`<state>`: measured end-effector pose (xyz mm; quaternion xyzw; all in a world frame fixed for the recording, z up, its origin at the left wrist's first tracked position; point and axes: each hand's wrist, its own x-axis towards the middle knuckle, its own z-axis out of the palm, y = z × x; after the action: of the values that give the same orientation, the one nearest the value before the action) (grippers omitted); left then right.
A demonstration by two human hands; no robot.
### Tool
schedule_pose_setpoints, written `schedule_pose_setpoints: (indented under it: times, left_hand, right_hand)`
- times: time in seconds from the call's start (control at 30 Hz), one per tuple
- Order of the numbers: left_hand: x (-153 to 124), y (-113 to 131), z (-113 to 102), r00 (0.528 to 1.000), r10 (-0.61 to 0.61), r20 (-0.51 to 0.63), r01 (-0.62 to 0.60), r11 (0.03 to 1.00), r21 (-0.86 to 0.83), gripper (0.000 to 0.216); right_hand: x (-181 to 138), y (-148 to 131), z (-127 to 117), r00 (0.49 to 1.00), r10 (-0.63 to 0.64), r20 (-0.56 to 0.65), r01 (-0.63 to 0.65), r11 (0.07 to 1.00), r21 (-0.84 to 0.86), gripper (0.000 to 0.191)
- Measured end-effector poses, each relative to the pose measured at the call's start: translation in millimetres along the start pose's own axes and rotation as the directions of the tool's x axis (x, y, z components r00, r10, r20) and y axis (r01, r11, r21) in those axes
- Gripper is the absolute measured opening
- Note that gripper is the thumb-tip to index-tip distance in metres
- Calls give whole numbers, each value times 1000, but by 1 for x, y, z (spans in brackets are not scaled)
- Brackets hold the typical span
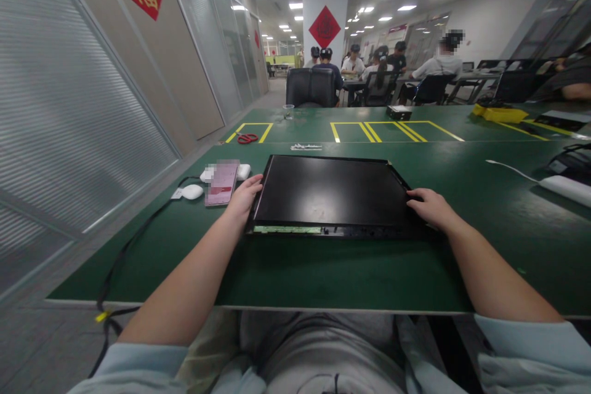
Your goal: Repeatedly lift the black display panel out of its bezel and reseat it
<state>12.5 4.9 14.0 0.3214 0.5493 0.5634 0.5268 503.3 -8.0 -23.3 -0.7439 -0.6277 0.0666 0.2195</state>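
Flat black rectangular screen panel (330, 194) lying flat on green bench (323, 271), between both hands. Left hand (244, 195) gripping its left edge; right hand (431, 206) clasping right near corner. Likely stiff, thin, fragile, slick-faced; best held by frame edges. Flat pink phone (222, 182) beside left hand.

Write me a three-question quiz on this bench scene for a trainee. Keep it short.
1. True or false: the left hand and the right hand both touch the black panel.
2. What lies on the green table just left of the left hand? A, a pink phone; B, a hammer; C, a book.
3. Fill in: the scissors on the far table have ___ handles.
Key: 1 true; 2 A; 3 red.
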Motion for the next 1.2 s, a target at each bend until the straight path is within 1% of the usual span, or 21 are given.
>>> schedule_pose_setpoints:
  times: [0.1, 0.2, 0.27, 0.33, 0.4, 0.57, 0.67, 0.8, 1.0, 1.2]
  left_hand:
    - [-1, 2, 2, 997, -81, -5, 81, 994, -72, 58]
    - [-5, 4, 4, 995, -104, -13, 102, 989, -103, 66]
    - [-7, 4, 5, 994, -105, -20, 102, 988, -114, 66]
    - [-8, 4, 6, 995, -96, -24, 93, 988, -124, 62]
    - [-9, 2, 7, 997, -73, -15, 71, 990, -119, 54]
    - [-11, 1, 7, 1000, -9, 23, 9, 1000, -21, 27]
    - [-11, 0, 8, 998, 5, 66, -5, 1000, 12, 24]
    - [-11, -2, 8, 995, 35, 88, -32, 999, -41, 19]
    - [-16, -5, 5, 980, 90, 176, -109, 989, 103, 42]
    - [-16, -4, 6, 981, 96, 168, -116, 986, 117, 43]
  right_hand:
    - [1, 2, 1, 1000, 9, 7, -9, 1000, 13, 36]
    - [1, 1, 1, 999, 21, 26, -21, 1000, 9, 38]
    - [0, 0, 0, 999, 31, 41, -32, 999, 3, 39]
    - [0, -2, -1, 998, 43, 47, -43, 999, 6, 39]
    - [-1, -3, -2, 998, 39, 48, -40, 999, 13, 38]
    - [-1, -3, -4, 998, 31, 48, -31, 1000, 2, 36]
    - [0, -2, -2, 999, 28, 37, -28, 1000, 1, 37]
    - [1, 1, -1, 1000, 9, 13, -10, 1000, 10, 36]
    - [-1, -2, -3, 999, 24, 40, -24, 1000, -3, 37]
    - [-1, -3, -1, 1000, 9, 25, -9, 1000, -5, 34]
